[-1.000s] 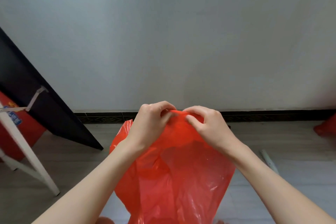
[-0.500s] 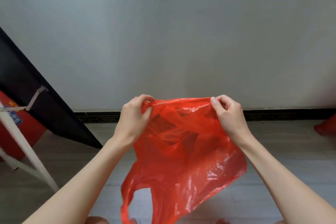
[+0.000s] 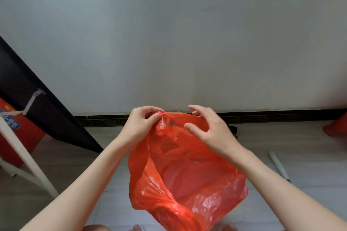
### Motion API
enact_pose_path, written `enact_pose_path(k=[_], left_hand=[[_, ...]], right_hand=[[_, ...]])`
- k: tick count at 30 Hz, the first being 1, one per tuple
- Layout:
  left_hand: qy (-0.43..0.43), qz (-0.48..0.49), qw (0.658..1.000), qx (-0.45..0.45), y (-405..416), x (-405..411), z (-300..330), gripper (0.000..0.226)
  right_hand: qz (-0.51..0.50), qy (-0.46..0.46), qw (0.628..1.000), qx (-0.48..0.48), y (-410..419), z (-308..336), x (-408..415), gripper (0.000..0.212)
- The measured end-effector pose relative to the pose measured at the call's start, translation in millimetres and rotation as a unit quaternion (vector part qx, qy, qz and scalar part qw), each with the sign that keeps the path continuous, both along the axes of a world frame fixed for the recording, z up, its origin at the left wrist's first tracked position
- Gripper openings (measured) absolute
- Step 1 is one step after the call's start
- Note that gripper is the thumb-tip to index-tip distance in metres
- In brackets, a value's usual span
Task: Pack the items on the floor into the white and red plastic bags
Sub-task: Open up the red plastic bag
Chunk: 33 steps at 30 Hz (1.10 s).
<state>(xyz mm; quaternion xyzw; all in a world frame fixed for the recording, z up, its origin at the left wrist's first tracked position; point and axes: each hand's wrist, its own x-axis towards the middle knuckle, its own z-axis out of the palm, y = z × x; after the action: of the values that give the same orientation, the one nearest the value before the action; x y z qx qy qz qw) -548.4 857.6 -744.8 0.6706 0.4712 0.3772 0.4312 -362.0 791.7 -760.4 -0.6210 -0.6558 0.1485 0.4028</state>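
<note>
While the red bag (image 3: 187, 170) hangs low in front of the body above the floor (image 3: 300, 155), its twisted bottom corner is seen nearest, sagging toward the lower edge of view. Half a second ago the mouth was stretched wide between both hands; now the rim has been gathered back toward the middle, and the hold on the right side has been let go. That suggests the opening is being re-worked, so packing has not begun. The plastic is thin, glossy and crumpled, and nothing can be made out inside. Higher up, the rim is pinched in the grip of the left hand (image 3: 144, 124), thumb against curled fingers. The right hand (image 3: 208, 129) is spread, fingers relaxed, resting lightly against the bag, nothing grasped. Beyond, a white rod (image 3: 277, 167) lies on the floor, right.
</note>
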Motion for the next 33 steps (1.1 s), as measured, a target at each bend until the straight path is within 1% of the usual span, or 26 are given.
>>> enact_pose_path(k=[2, 4, 7, 8, 9, 11, 13, 16, 18, 20, 22, 24, 25, 26, 27, 30, 31, 33], left_hand=[[-0.029, -0.016, 0.999, -0.014, -3, 3, 2, 0.019], [-0.046, -0.033, 0.998, -0.025, -5, 5, 4, 0.018], [-0.05, -0.05, 0.997, -0.035, -7, 6, 3, 0.017], [-0.05, -0.051, 0.997, -0.036, -8, 5, 2, 0.017], [-0.045, -0.051, 0.997, -0.033, -7, 4, 2, 0.017], [-0.015, -0.057, 0.998, -0.012, -7, 0, 2, 0.016], [0.029, -0.082, 0.996, 0.023, -5, -4, 2, 0.015], [0.083, -0.098, 0.99, 0.059, -1, -11, 0, 0.016], [0.143, -0.053, 0.983, 0.106, 4, -15, -5, 0.017], [0.227, -0.001, 0.949, 0.218, 3, -13, -6, 0.03], [0.272, 0.001, 0.903, 0.332, -7, -2, -1, 0.042], [0.308, -0.016, 0.859, 0.409, -20, 16, 2, 0.043], [0.319, -0.022, 0.847, 0.426, -25, 23, 1, 0.04], [0.323, -0.025, 0.844, 0.428, -29, 29, -1, 0.039], [0.325, -0.027, 0.849, 0.417, -31, 34, -3, 0.039], [0.322, -0.025, 0.879, 0.351, -27, 35, -12, 0.052], [0.319, -0.021, 0.885, 0.34, -24, 33, -15, 0.053], [0.298, -0.013, 0.889, 0.347, -17, 29, -16, 0.044]], right_hand=[[0.034, -0.043, 0.998, -0.006, 2, -3, -12, 0.055], [0.053, -0.066, 0.996, -0.005, 5, -6, -18, 0.055], [0.079, -0.163, 0.983, -0.003, 7, -14, -22, 0.045], [0.077, -0.179, 0.981, -0.003, 8, -16, -22, 0.039], [0.07, -0.169, 0.983, 0.002, 8, -17, -23, 0.033], [0.048, -0.084, 0.995, 0.003, 10, -13, -26, 0.029], [0.022, -0.004, 1.0, -0.01, 13, -7, -25, 0.024], [-0.031, 0.04, 0.999, -0.016, 16, 1, -15, 0.021], [-0.086, 0.079, 0.993, -0.014, 17, 4, -3, 0.02], [-0.115, 0.114, 0.986, -0.035, 18, 4, 6, 0.019], [-0.12, 0.116, 0.983, -0.07, 19, 4, 9, 0.022], [-0.125, 0.111, 0.983, -0.081, 21, 4, 10, 0.03], [-0.129, 0.119, 0.981, -0.08, 21, 6, 10, 0.035], [-0.128, 0.136, 0.979, -0.081, 22, 8, 9, 0.038], [-0.123, 0.157, 0.976, -0.085, 23, 10, 10, 0.04], [-0.085, 0.234, 0.961, -0.119, 22, 13, 10, 0.043], [-0.063, 0.268, 0.952, -0.133, 21, 13, 10, 0.044], [-0.013, 0.337, 0.928, -0.159, 16, 13, 13, 0.039]])
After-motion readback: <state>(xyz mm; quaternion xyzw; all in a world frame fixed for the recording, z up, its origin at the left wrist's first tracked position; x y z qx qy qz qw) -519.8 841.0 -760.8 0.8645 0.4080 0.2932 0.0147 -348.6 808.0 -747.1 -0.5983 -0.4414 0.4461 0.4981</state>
